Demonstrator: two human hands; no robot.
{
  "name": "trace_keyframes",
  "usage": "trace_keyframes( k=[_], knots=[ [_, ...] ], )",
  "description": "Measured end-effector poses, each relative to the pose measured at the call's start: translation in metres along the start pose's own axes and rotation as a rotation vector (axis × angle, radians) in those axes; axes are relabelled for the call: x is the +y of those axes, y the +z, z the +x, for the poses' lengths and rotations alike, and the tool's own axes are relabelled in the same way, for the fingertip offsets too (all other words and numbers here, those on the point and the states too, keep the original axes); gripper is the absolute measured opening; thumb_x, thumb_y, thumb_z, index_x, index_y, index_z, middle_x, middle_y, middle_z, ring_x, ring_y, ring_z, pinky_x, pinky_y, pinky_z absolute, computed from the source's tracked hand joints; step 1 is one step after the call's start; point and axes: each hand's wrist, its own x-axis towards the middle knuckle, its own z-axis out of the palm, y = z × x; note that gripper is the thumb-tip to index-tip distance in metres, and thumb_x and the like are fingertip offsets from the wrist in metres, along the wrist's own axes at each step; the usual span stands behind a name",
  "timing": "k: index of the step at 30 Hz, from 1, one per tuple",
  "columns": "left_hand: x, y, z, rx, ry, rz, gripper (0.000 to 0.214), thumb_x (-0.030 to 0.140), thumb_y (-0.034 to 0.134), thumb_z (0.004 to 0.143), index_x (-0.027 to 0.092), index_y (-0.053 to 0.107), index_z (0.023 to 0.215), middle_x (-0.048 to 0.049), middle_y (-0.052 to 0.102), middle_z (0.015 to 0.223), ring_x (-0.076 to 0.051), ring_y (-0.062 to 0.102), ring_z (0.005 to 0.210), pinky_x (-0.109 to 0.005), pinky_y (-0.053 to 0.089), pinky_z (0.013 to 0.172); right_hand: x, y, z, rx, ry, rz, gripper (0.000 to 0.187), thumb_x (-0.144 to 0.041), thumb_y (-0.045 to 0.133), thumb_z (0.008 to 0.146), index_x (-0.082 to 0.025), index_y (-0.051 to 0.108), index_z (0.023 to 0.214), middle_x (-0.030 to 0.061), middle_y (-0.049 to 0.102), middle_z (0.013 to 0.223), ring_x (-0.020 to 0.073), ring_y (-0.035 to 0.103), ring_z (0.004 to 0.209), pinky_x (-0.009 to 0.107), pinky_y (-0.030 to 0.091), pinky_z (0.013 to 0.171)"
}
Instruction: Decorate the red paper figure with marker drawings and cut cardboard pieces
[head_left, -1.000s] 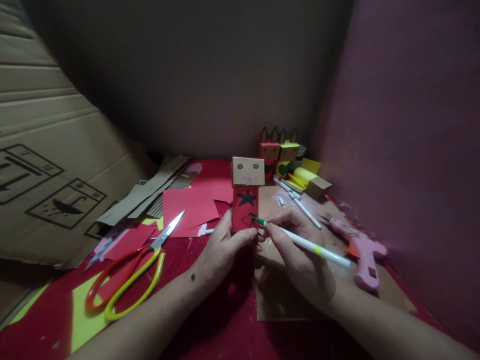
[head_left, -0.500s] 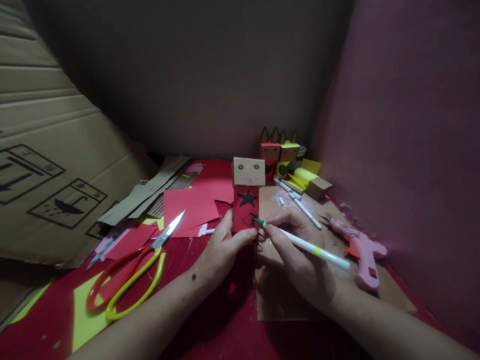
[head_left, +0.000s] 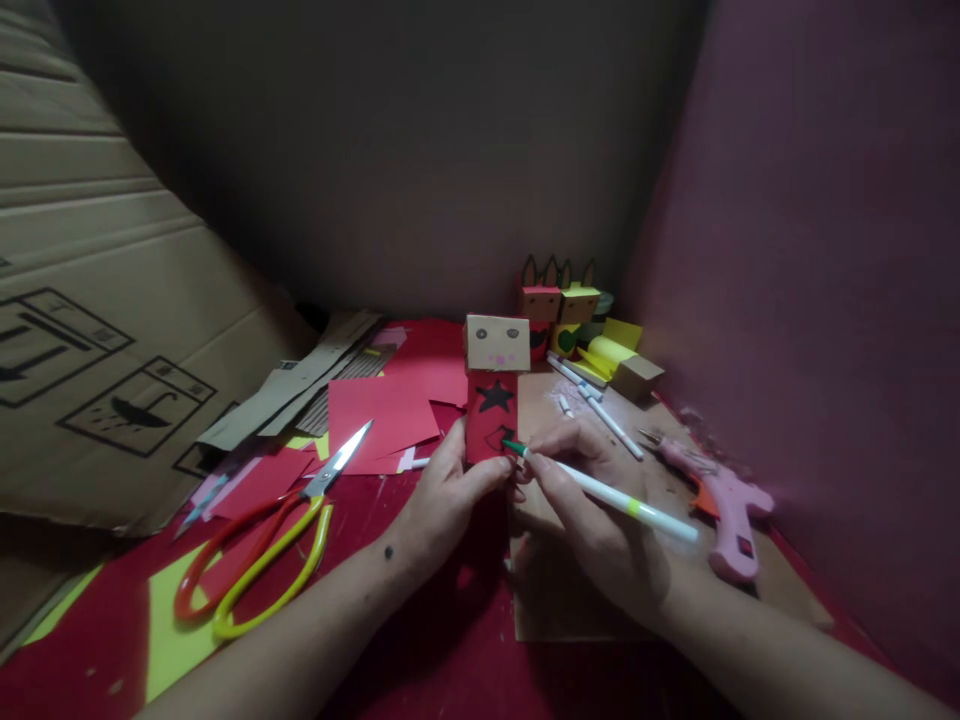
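My left hand (head_left: 456, 478) is closed around the lower part of a paper puppet (head_left: 491, 405), keeping it upright. The puppet has a red body with a dark star and, below it, a partly darkened outlined shape. Its pale box head carries two grey eyes and pink marks. In my right hand (head_left: 581, 490) is a white marker (head_left: 615, 495) with a green tip end and a yellow-green band. The marker's tip touches the right side of the outlined shape. My right fingertips sit close to my left thumb.
Scissors (head_left: 319, 490) with red and yellow handles lie left, by red paper (head_left: 375, 415). A pink glue gun (head_left: 720, 500) rests on a cardboard sheet (head_left: 570, 610) at right. Several markers (head_left: 611, 420) and two eared paper figures (head_left: 577, 305) are behind; a large carton (head_left: 97, 300) stands left.
The marker and my right hand have shifted very slightly left and down. The outlined shape looks a little darker at its right edge. My left hand and the puppet stay in place.
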Motion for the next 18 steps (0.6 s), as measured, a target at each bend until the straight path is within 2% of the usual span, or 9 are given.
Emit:
trace_keyframes(
  k=[8,14,18],
  knots=[
    [0.0009,0.0004,0.0007,-0.011,-0.026,-0.057,0.027,0.024,0.066,0.080,0.016,0.054,0.103,-0.0064,0.068,0.090,-0.020,0.064,0.078,-0.038,0.052,0.075,-0.0022,-0.0006,0.0019,0.065,0.056,0.002,0.008,-0.022,0.057,0.085,-0.022,0.058,0.077,-0.0012,0.066,0.070,0.0138,0.064,0.065,0.025,0.051,0.055],
    [0.0008,0.0008,-0.0003,0.005,-0.008,-0.050,0.025,0.023,0.067,0.079,0.016,0.055,0.101,-0.0062,0.069,0.089,-0.020,0.064,0.081,-0.035,0.051,0.076,0.0003,-0.0011,0.0000,-0.002,0.053,0.028,0.005,-0.021,0.056,0.087,-0.022,0.058,0.082,-0.0020,0.064,0.066,0.0143,0.064,0.062,0.025,0.051,0.054],
    [0.0028,0.0015,0.0003,0.007,-0.012,-0.037,0.024,0.025,0.068,0.079,0.016,0.056,0.098,-0.0055,0.068,0.086,-0.019,0.063,0.079,-0.034,0.050,0.075,0.0032,-0.0008,-0.0018,-0.010,0.085,0.068,0.003,-0.023,0.057,0.088,-0.022,0.058,0.086,-0.0004,0.066,0.071,0.0157,0.066,0.065,0.026,0.052,0.054]
  ],
)
